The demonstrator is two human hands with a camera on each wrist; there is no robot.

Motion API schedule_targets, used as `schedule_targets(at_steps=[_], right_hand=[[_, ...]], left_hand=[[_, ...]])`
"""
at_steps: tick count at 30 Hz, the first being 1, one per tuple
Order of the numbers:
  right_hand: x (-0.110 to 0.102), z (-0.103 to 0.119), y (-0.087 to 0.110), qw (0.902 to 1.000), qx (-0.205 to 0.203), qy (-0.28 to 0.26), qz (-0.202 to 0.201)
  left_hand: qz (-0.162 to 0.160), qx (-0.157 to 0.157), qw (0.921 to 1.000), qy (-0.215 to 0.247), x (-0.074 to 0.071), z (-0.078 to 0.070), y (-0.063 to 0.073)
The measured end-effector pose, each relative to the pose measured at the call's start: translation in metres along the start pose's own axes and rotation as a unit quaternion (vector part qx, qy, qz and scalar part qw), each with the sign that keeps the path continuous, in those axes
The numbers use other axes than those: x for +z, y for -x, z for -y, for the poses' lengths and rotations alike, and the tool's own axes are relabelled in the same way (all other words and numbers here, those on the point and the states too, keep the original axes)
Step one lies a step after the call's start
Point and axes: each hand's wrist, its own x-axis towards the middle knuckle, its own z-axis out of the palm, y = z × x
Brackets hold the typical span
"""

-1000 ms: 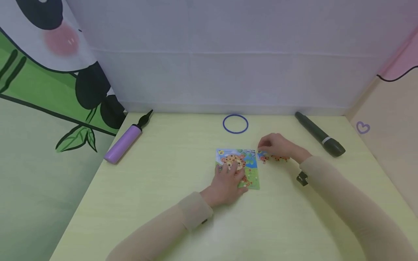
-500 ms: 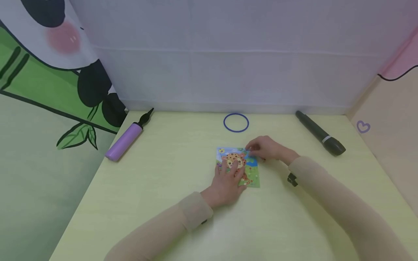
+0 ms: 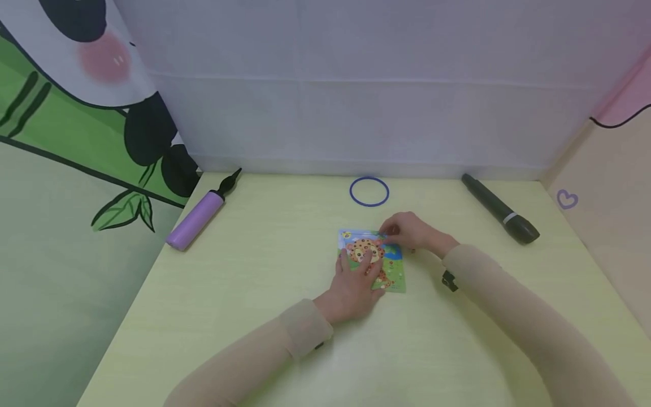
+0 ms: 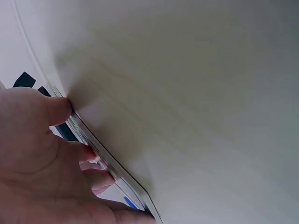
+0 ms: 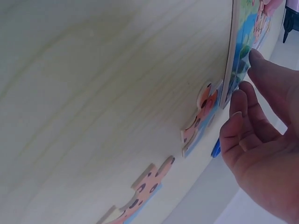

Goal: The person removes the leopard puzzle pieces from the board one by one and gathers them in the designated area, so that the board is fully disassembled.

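A square picture puzzle point(image 3: 394, 277), printed with a spotted cartoon animal, lies on the table. My left hand point(image 3: 353, 288) rests on its lower left part, fingers spread; in the left wrist view, this hand point(image 4: 51, 163) touches the puzzle along its edge. My right hand point(image 3: 412, 230) has bent fingers at the puzzle's top right corner. Seen from the right wrist, its thumb and fingers point(image 5: 237, 103) meet that corner; whether a piece lies between them is unclear. Close to the puzzle is a spotted piece point(image 5: 198, 121), with another spotted piece point(image 5: 145, 189) farther off. The right hand mostly hides both from the head camera.
A purple hand pump point(image 3: 198, 219) with a black nozzle lies at the back left. Behind the puzzle is a thin blue ring point(image 3: 351, 192). A dark microphone point(image 3: 500, 209) lies at the back right. White cloth point(image 3: 325, 124) hangs along the table's far edge.
My right hand has moved left from over the loose pieces to the puzzle's top right corner, then slightly farther in. The left hand has stayed in place on the puzzle.
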Motion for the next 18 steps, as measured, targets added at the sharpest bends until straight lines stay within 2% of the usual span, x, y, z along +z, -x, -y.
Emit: schedule_targets(at_steps=[4, 9, 18], right_hand=[[0.0022, -0.0024, -0.0016, 0.9999, 0.002, 0.014, -0.01], [0.0023, -0.003, -0.0022, 0.9998, 0.013, 0.008, -0.008], [0.0015, -0.0033, -0.0036, 0.9999, 0.003, 0.008, -0.007]], left_hand=[[0.012, -0.01, 0.9998, 0.012, 0.0006, -0.0009, -0.0006], [0.027, -0.015, 0.9995, 0.004, 0.0015, -0.0012, -0.0019], [0.03, -0.014, 0.9994, 0.006, 0.0019, -0.0006, -0.0022]])
